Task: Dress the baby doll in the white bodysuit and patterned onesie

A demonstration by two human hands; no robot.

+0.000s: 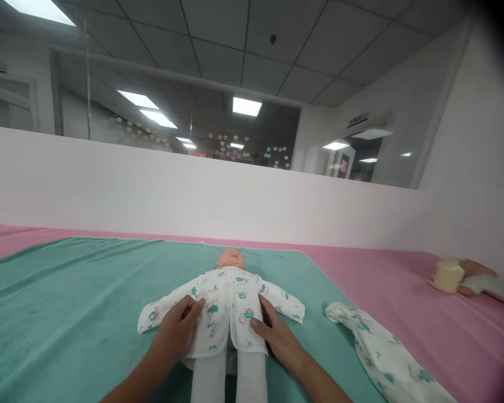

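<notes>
A white, teal-printed cloth jacket (213, 330) covers the pink-headed baby doll (231, 258) lying on a teal cloth sheet (101, 296). The left hand (175, 330) has curled fingers, the right hand (284, 342) slightly parted ones, both against the jacket; their grip is unclear.

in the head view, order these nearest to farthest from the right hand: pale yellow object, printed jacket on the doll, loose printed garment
From the right hand:
1. Printed jacket: on the doll, touching the hand.
2. Loose printed garment: to the right.
3. Pale yellow object: farther right, on the pink surface.
</notes>
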